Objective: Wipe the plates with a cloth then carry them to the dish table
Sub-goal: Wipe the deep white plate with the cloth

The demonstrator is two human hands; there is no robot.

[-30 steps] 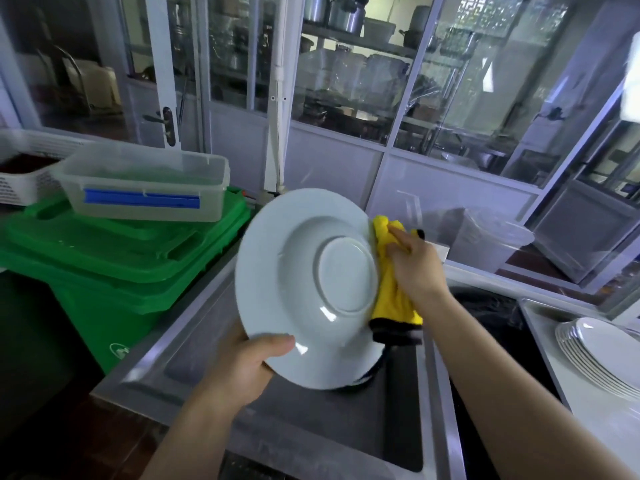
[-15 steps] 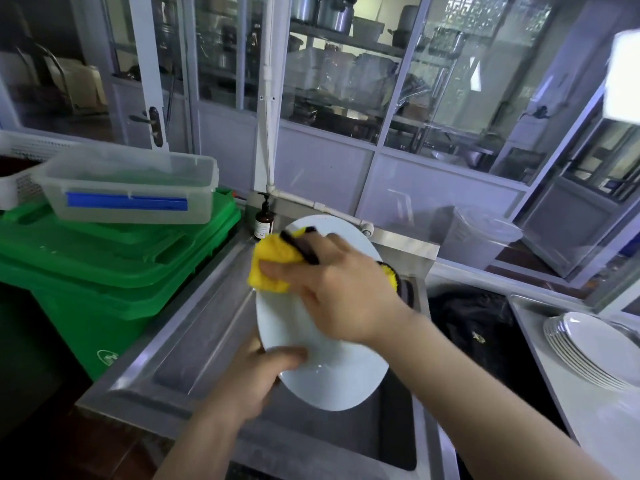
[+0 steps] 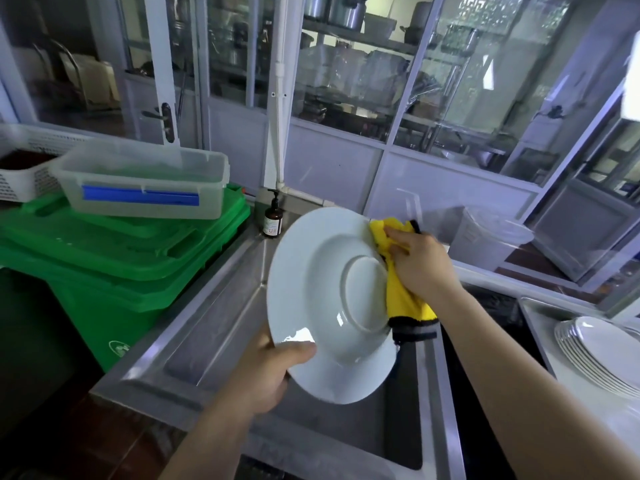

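Observation:
I hold a white deep plate (image 3: 311, 282) tilted over the steel sink (image 3: 221, 306), its underside and foot ring facing me. My left hand (image 3: 266, 372) grips its lower rim, thumb on the underside. My right hand (image 3: 420, 265) grips a yellow cloth (image 3: 401, 299) with a black edge and presses it against the plate's right rim; part of the cloth hangs down behind the plate. A stack of several white plates (image 3: 595, 355) lies on the steel counter at the right.
Green bins (image 3: 114, 258) stand left of the sink, with a clear plastic tub (image 3: 142, 178) and a white basket (image 3: 20, 171) on top. A brown pump bottle (image 3: 273, 220) stands at the sink's back corner. A white bucket (image 3: 488, 240) sits beyond. Glass partitions close the back.
The plate has tipped back up so its underside faces me. My right hand with the cloth has moved from the plate's upper left across to its right rim.

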